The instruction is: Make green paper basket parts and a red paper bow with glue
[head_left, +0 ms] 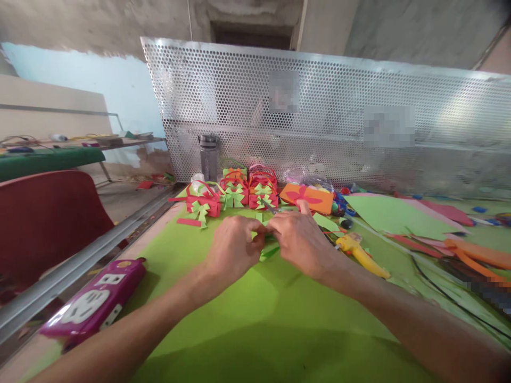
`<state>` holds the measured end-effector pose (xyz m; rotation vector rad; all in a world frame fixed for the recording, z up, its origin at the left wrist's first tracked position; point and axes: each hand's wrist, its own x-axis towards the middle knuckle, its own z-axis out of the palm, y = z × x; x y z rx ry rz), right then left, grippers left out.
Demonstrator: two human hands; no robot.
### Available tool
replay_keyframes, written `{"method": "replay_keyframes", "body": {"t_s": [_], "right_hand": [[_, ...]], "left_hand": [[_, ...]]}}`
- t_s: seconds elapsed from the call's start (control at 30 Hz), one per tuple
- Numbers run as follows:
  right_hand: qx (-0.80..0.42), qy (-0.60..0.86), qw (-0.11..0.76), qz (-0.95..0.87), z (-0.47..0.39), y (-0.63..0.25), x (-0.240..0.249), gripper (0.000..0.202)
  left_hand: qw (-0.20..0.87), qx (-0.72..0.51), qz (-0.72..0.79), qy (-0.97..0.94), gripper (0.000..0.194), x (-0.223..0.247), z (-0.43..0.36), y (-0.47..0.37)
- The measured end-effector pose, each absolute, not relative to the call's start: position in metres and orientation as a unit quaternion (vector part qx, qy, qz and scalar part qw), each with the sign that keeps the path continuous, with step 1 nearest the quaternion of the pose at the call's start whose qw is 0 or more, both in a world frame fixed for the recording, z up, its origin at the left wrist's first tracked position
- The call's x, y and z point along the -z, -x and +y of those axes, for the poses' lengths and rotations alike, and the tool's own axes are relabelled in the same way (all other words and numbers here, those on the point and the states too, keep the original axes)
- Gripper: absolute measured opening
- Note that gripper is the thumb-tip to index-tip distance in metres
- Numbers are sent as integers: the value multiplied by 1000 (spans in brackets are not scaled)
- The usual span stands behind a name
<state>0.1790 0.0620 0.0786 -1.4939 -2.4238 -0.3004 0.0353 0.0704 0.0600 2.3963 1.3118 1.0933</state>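
Observation:
Over the green table surface (247, 314), my left hand (235, 244) and my right hand (299, 239) meet with fingertips pinched close together. Green paper pieces (270, 251) show just beneath and between them. What the fingertips pinch is too small and hidden to make out. Scissors (268, 205) lie just beyond the hands, partly covered by my right hand. Behind them stand small red paper baskets with green bows (203, 206), and an orange box with a red paper flower (324, 201).
A purple case (96, 300) lies at the left edge. To the right are a yellow glue gun (365, 256), cables and coloured paper sheets (399, 213). A dark bottle (208, 159) stands by the perforated metal panel (239, 101); a red chair (51, 223) is at left.

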Motion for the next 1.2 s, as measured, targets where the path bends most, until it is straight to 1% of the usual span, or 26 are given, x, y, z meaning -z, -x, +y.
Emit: {"method": "replay_keyframes", "body": {"t_s": [0.1, 0.27, 0.43, 0.77, 1.03, 1.2], "right_hand": [[101, 519, 132, -839, 61, -180, -80, 25], [96, 526, 137, -834, 60, -179, -81, 18], [107, 525, 162, -828, 61, -178, -80, 19], [150, 499, 171, -836, 61, -178, -72, 18], [154, 496, 175, -837, 62, -179, -68, 23], [150, 502, 165, -835, 60, -178, -73, 24]], "left_hand": [[96, -371, 442, -811, 21, -60, 70, -35], [98, -372, 442, -810, 20, -62, 68, -37], [92, -378, 441, -808, 21, -63, 67, -38], [81, -354, 452, -815, 20, -61, 68, -38], [77, -329, 477, -811, 22, -61, 67, -38], [86, -338, 481, -804, 22, -62, 66, -39]]}}
